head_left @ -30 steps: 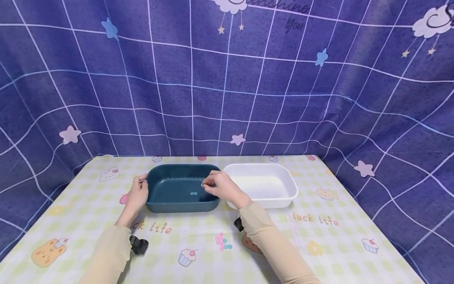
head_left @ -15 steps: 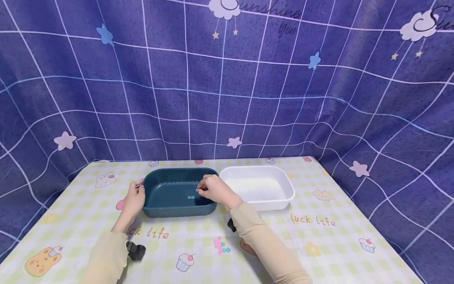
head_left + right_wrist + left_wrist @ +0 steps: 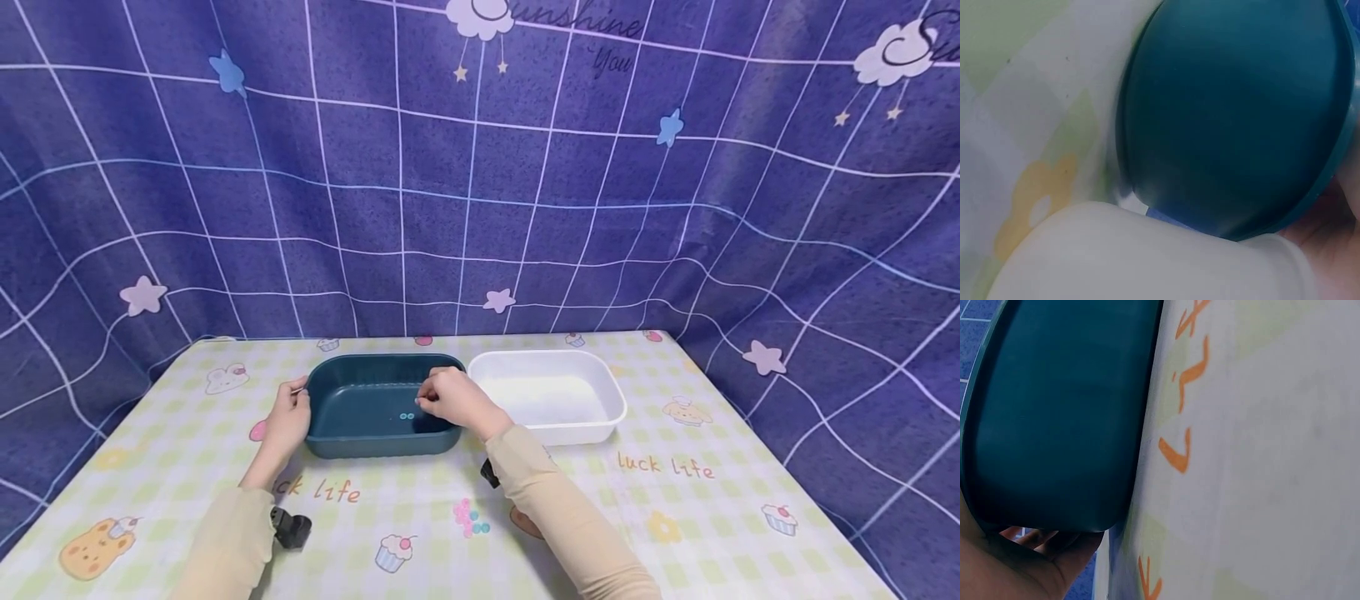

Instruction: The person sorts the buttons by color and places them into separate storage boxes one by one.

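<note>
A dark teal rectangular box (image 3: 386,447) stands at the back left of the table. My left hand (image 3: 288,417) holds its left end; in the left wrist view, bent fingers (image 3: 1075,553) lie against the end wall of the box (image 3: 1066,425). Over the right part of the box is my right hand (image 3: 453,400), thumb and fingertips pinched together. A small light-blue bead seems to be in that pinch, though the fingers mostly hide it. Two light-blue beads (image 3: 407,416) lie on the box floor beside the fingertips. In the right wrist view the fingertips are out of sight.
A white box (image 3: 577,433) stands right beside the teal one. Nearer the front is a small cluster of pink and light-blue beads (image 3: 465,512) on the checked tablecloth (image 3: 585,517). A blue patterned curtain (image 3: 420,208) hangs behind the table.
My right hand has come a little lower and left inside the box, then stays nearly still. The bead at its fingertips showed more plainly a second ago. My left hand keeps its hold.
</note>
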Available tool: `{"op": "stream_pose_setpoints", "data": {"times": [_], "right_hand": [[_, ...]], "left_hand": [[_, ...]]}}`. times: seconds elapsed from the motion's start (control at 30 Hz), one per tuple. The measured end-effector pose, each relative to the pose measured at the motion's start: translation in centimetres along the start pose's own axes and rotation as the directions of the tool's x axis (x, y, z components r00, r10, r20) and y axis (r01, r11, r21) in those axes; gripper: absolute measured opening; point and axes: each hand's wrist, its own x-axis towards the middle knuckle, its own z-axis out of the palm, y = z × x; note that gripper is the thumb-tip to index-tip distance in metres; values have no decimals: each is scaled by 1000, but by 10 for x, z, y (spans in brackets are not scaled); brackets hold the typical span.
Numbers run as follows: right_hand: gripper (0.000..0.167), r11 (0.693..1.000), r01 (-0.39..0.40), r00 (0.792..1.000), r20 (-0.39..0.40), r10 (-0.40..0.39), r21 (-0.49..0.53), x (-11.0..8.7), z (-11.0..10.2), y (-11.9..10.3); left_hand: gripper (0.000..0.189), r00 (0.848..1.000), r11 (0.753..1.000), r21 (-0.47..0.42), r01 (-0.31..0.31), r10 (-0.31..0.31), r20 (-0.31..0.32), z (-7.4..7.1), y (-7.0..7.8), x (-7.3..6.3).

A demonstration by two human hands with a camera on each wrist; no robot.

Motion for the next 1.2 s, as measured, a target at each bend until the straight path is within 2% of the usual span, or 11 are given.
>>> {"op": "stream_pose_setpoints", "data": {"times": [0.67, 1.2], "right_hand": [[14, 1000, -27, 999, 40, 27, -2, -3, 3, 0], [14, 999, 19, 1000, 19, -19, 36, -3, -3, 0]], "left_hand": [[47, 1000, 1000, 8, -5, 5, -12, 2, -6, 3], [49, 1000, 1000, 8, 18, -18, 14, -1, 1, 2]]}}
